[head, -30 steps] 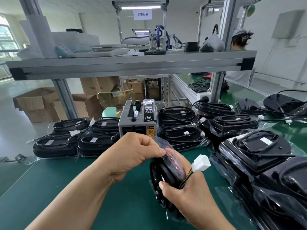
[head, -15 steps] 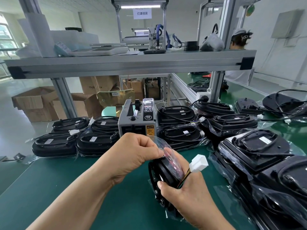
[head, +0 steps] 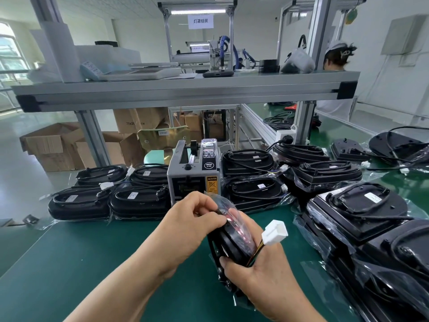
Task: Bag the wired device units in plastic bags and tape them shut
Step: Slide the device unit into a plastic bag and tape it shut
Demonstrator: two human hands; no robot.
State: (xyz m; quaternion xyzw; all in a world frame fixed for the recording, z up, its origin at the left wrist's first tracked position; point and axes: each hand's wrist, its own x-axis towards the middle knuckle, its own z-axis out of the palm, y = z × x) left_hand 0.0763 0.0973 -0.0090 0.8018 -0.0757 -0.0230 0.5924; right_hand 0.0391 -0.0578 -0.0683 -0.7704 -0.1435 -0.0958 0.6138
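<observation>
Head camera: a white hanging sign point(head: 200, 21) far back reads "灯罩组装". The grey boxy tape dispenser point(head: 192, 180) on the green bench mat point(head: 69, 263) carries a round black "SEMI" badge and a yellow label point(head: 211, 185) headed "CAUTION"; its smaller print is too fine to read. A brown cardboard box point(head: 137, 123) behind the bench shows "75x3" and "CM". Near the bench's front edge, just in front of the dispenser, a black oval wired device unit point(head: 228, 248) stands on its edge between the two hands, its broad face turned left and its long axis running away from the person toward the dispenser, its top leaning right. The left hand point(head: 185, 226) pinches the upper edge of the thin clear plastic bag point(head: 232, 213) around the unit. The right hand point(head: 260, 277) grips the unit from the near right side. The unit's coloured wires pass between that hand's fingers, and the white plastic connector point(head: 275, 230) sticks up above them.
</observation>
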